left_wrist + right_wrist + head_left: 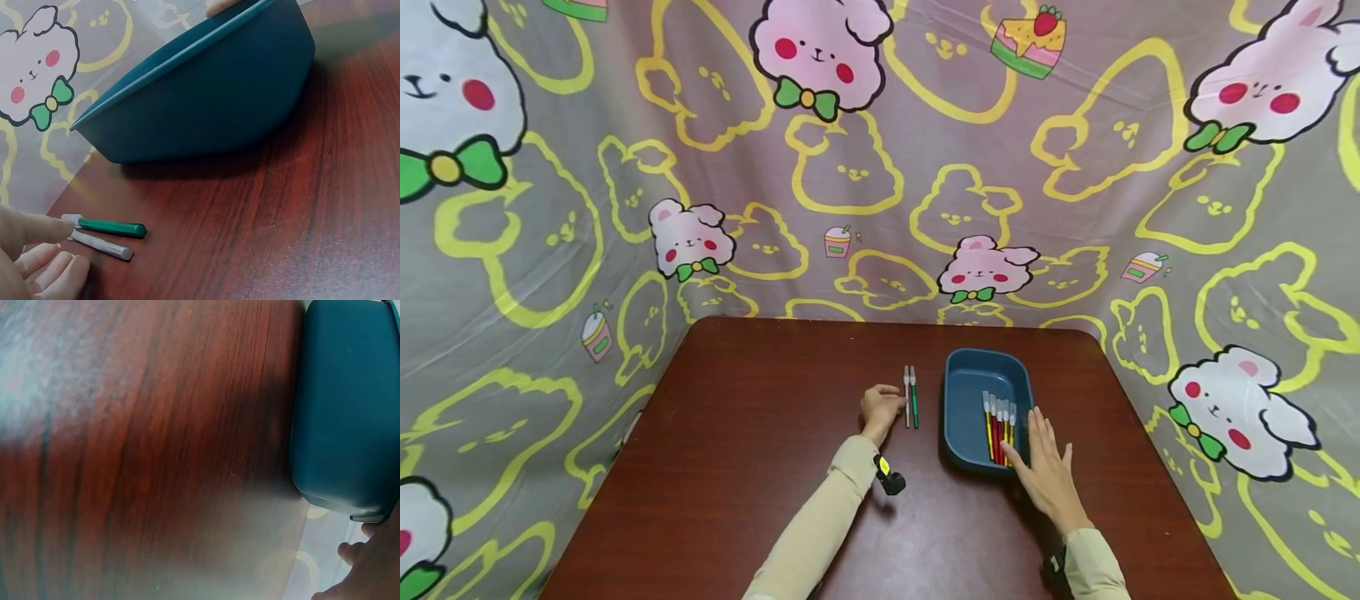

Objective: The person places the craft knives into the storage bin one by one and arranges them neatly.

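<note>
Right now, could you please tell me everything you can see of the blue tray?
The blue tray is a deep, rounded rectangular bin, plastic by its look, upright on the table. Several red, yellow and green pens lie in its near right part. The right hand rests flat on its near right rim.

- In the left wrist view, the left hand (31, 256) was cut off by the bottom left corner; only a few fingers showed.
- There the tray (206, 94) hid its own contents, and its rim ran off the top edge.
- In the right wrist view, the right hand (369, 569) was cropped at the bottom right corner, and the tabletop (125, 456) was blurred.
- From the head camera, the pens in the tray (998, 421) were too small to count surely.
- Whether the left fingers touched the green pen (914, 400) was unclear from above.
</note>
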{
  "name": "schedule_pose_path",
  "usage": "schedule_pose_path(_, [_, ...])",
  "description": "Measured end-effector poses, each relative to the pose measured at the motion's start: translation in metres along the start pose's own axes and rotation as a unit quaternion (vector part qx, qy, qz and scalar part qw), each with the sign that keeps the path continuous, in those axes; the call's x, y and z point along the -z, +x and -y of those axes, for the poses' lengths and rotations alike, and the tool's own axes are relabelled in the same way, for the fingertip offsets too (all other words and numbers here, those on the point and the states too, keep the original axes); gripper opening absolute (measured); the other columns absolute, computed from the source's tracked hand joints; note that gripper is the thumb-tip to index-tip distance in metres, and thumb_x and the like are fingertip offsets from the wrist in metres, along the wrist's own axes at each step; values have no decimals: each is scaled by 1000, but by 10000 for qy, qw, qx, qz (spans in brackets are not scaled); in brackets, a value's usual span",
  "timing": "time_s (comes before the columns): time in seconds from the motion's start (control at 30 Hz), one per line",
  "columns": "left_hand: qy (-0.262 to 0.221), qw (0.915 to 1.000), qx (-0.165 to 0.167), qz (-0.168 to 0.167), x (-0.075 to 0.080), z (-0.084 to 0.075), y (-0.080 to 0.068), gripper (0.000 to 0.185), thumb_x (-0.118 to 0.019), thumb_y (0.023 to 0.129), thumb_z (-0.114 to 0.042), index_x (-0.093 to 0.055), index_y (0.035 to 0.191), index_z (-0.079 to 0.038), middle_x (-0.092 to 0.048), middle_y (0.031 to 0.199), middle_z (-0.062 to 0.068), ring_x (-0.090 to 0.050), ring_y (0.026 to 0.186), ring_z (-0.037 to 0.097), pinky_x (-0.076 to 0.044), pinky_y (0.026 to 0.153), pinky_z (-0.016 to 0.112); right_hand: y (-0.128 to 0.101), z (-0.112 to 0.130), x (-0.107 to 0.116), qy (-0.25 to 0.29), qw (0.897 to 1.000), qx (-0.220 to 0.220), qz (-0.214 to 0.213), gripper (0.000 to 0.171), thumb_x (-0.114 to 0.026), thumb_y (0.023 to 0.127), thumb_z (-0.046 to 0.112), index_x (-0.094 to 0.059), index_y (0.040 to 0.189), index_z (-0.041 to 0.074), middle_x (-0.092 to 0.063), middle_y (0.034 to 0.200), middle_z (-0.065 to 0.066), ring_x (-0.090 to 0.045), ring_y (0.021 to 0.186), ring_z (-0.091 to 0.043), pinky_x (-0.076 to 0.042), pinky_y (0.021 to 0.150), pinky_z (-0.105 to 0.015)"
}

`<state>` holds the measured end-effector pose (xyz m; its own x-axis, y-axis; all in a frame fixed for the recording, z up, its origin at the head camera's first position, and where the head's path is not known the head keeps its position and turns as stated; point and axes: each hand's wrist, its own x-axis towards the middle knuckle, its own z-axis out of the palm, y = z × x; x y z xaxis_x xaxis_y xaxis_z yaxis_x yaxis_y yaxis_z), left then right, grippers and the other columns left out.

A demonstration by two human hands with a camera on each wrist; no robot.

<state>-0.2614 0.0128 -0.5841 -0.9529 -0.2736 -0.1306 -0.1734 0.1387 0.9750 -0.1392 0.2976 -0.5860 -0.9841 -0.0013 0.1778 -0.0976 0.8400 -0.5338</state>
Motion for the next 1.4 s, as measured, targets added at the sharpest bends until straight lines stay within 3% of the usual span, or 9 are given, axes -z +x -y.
schedule_pose_path(0.13, [369,9991,-72,-189,-4,1,0,27,-89,74,4,-77,98,6,-78,80,13,-74,67,24,-60,70,30,-1,0,0,10,10000,-31,49,90,-57,106,49,-17,166,-5,-14,173,-25,-16,156,-52,-4,113,-85])
schedule_pose_path(0.23, [618,9978,-80,-240,-6,1,-1,30,-91,74,0,-78,100,4,-78,84,12,-75,80,28,-58,86,39,-1,0,0,10,10000,-26,61,90,-57,106,49,-16,166,-5,-14,174,-25,-15,157,-52,-4,113,-85])
schedule_pose_path(0.3, [777,9966,-135,-226,-8,0,-1,32,-92,74,-2,-78,102,2,-77,85,11,-73,85,30,-56,89,43,0,0,0,11,10000,-16,44,90,-57,107,48,-16,166,-5,-14,174,-25,-15,157,-52,-4,113,-85])
schedule_pose_path(0.5, [990,9947,-182,-200,-11,-2,-1,32,-92,74,-3,-78,103,0,-75,85,10,-70,85,29,-56,80,42,0,0,0,1,10000,5,-30,90,-57,106,48,-17,165,-7,-16,172,-28,-18,155,-54,-5,112,-86])
schedule_pose_path(0.73, [1068,9934,-148,-398,-18,5,4,34,-94,71,-2,-78,101,-1,-75,83,9,-71,87,32,-55,85,46,1,0,1,-15,10000,-10,28,90,-57,107,49,-16,166,-6,-15,173,-27,-17,156,-52,-4,113,-85])
schedule_pose_path(0.93, [1194,9905,-386,-565,-21,8,6,33,-95,69,0,-77,96,0,-75,80,10,-71,83,34,-55,82,50,0,1,1,29,10000,18,-17,89,-58,106,48,-19,165,-6,-17,172,-27,-18,156,-52,-6,112,-85])
schedule_pose_path(1.13, [1476,9860,-523,-578,-18,-1,2,31,-95,69,0,-76,94,1,-76,79,8,-72,82,32,-57,78,47,-1,3,2,39,10000,30,-34,88,-58,106,47,-20,165,-6,-18,172,-27,-19,155,-52,-7,112,-85])
schedule_pose_path(1.4, [1502,9860,-429,-586,-20,0,2,29,-94,68,2,-77,92,1,-76,79,11,-71,86,39,-57,78,51,-2,2,2,41,10000,25,-35,89,-57,107,48,-18,165,-6,-17,172,-27,-19,155,-53,-6,112,-86])
